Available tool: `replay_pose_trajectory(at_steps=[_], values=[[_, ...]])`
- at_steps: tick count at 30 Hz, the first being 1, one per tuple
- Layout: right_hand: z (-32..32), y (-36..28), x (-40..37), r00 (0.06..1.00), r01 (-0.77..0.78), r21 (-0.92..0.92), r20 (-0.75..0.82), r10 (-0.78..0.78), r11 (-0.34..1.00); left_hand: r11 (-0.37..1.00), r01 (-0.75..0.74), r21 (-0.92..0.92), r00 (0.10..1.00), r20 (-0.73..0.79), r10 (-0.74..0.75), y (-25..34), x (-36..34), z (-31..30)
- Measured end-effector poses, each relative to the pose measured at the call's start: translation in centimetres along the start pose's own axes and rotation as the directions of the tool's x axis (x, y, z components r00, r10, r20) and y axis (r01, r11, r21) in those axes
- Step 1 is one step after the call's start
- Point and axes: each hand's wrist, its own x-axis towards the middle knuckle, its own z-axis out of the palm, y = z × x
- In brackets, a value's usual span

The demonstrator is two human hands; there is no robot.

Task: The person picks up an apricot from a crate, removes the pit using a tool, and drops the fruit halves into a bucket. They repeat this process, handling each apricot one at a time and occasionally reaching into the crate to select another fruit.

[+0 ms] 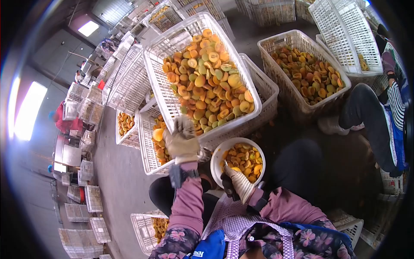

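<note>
My left hand (181, 139), in a beige glove with grey fingers, is raised at the near corner of a large white crate (152, 64) heaped with apricot halves (202, 82). Its fingers look stretched out, slightly blurred. A bright orange apricot half (158, 134) shows right at the hand's left side, over a lower white crate (148, 162) of fruit. My right hand (238, 184), in a striped glove with dark fingers, is closed at the near rim of a white bucket (216, 160). A thin pale tool (225, 163) sticks up from it. Inside the bucket lie cut fruit pieces (245, 158).
Another crate of apricot halves (263, 45) stands to the right, near a seated person's leg (366, 116). Stacked white crates (340, 30) rise behind it. At lower left is a crate of brownish pieces (140, 231). Other people and crates line the far left.
</note>
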Motion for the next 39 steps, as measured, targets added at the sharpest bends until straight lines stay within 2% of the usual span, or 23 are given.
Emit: replay_pose_trajectory(at_steps=[1, 2, 3, 5, 8, 12, 14, 15, 17, 18, 19, 20, 21, 22, 23, 24, 25, 27, 29, 31, 33, 35, 39], values=[[-0.4, 0.0, 0.6, 1.0, -0.021, 0.009, 0.018, 0.021, 1.0, 0.987, 0.111, -0.115, 0.941, 0.331, -0.068, 0.3, 1.9, 0.6], [-0.7, 0.0, 1.1, 0.998, -0.042, 0.014, 0.036, 0.042, 0.999, 0.992, 0.127, -0.023, 0.904, 0.413, -0.107, -3.3, 3.5, 2.6], [-0.8, 0.2, 1.8, 0.999, -0.036, 0.009, 0.034, 0.036, 0.999, 0.969, 0.11, 0.221, 0.806, 0.55, -0.217, -8.3, 5.2, 5.2], [-0.8, 0.5, 2.8, 0.998, 0.017, -0.11, -0.057, -0.023, 0.994, 0.729, -0.082, 0.68, 0.449, 0.678, -0.582, -17.4, 6.8, 10.5], [-0.6, 0.2, 3.3, 0.997, 0.008, -0.139, -0.073, -0.018, 0.99, 0.7, 0.106, 0.706, 0.416, 0.608, -0.676, -16.4, 6.8, 10.6], [0.2, -0.3, 2.8, 0.997, 0.004, -0.177, -0.073, -0.017, 0.984, 0.654, -0.06, 0.754, 0.549, 0.572, -0.609, -13.0, 6.0, 8.9], [0.3, 0.1, 2.2, 0.997, -0.01, -0.213, -0.071, -0.005, 0.977, 0.626, -0.214, 0.75, 0.355, 0.657, -0.665, -12.9, 6.5, 8.4], [0.3, 0.2, 2.1, 0.996, 0.023, -0.238, -0.078, -0.043, 0.971, 0.627, -0.207, 0.751, 0.365, 0.654, -0.663, -13.0, 6.3, 8.3], [-0.4, 0.6, 2.4, 0.993, 0.062, -0.264, -0.083, -0.086, 0.963, 0.68, -0.067, 0.73, 0.633, 0.558, -0.537, -13.7, 5.9, 8.6], [-1.2, 0.9, 3.2, 0.981, 0.156, -0.239, -0.077, -0.179, 0.958, 0.679, -0.068, 0.731, 0.635, 0.557, -0.535, -11.3, 5.3, 8.1], [-1.7, 0.8, 3.6, 0.959, 0.253, -0.209, -0.074, -0.273, 0.945, 0.942, 0.313, 0.118, 0.779, 0.536, -0.326, -6.3, 4.3, 7.0], [-1.8, -0.3, 2.8, 0.957, 0.253, -0.246, -0.075, -0.279, 0.935, 0.689, 0.403, -0.602, 0.908, 0.355, -0.22, -1.4, 3.3, 6.0], [-1.7, -0.9, 2.8, 0.956, 0.257, -0.235, -0.082, -0.282, 0.938, 0.588, 0.531, -0.611, 0.847, 0.403, -0.346, 2.4, 1.8, 4.9], [-1.5, -1.3, 2.8, 0.856, 0.467, -0.358, -0.044, -0.515, 0.808, 0.836, 0.497, -0.231, 0.809, 0.471, -0.351, 4.7, -0.6, 3.3], [-1.6, -1.2, 2.7, 0.707, 0.633, -0.469, 0.027, -0.706, 0.616, 0.63, 0.55, -0.548, 0.818, 0.504, -0.276, 4.1, -3.3, 4.2], [-3.2, -0.1, 5.3, 0.51, 0.697, -0.652, 0.159, -0.845, 0.298, 0.554, 0.649, -0.521, 0.759, 0.487, -0.431, 7.2, -5.6, 4.3], [-3.3, 0.2, 4.9, 0.517, 0.691, -0.656, 0.156, -0.841, 0.303, 0.558, 0.619, -0.553, 0.785, 0.448, -0.428, 6.1, -7.6, 4.8], [-2.3, -0.4, 3.6, 0.751, 0.484, -0.711, 0.039, -0.659, 0.51, 0.11, 0.721, -0.684, 0.589, 0.521, -0.618, 5.6, -9.5, 5.3], [-1.9, -0.8, 2.6, 0.761, 0.389, -0.855, 0.089, -0.642, 0.343, 0.144, 0.729, -0.669, 0.631, 0.576, -0.519, 4.6, -10.3, 4.9], [-2.1, -0.5, 3.0, 0.689, 0.434, -0.86, 0.124, -0.714, 0.269, 0.088, 0.628, -0.773, 0.565, 0.375, -0.735, 5.9, -10.0, 5.3], [-1.5, -1.0, 1.7, 0.688, 0.402, -0.886, 0.126, -0.715, 0.23, 0.123, 0.628, -0.769, 0.583, 0.359, -0.729, 5.1, -10.4, 5.1], [-1.1, -1.3, 0.8, 0.717, 0.342, -0.918, 0.118, -0.687, 0.199, 0.438, 0.618, -0.653, 0.752, 0.328, -0.572, 4.9, -10.7, 4.6], [-1.1, -1.6, 0.7, 0.723, 0.27, -0.95, 0.094, -0.684, 0.155, 0.416, 0.571, -0.708, 0.789, 0.335, -0.515, 4.7, -11.6, 4.2]])
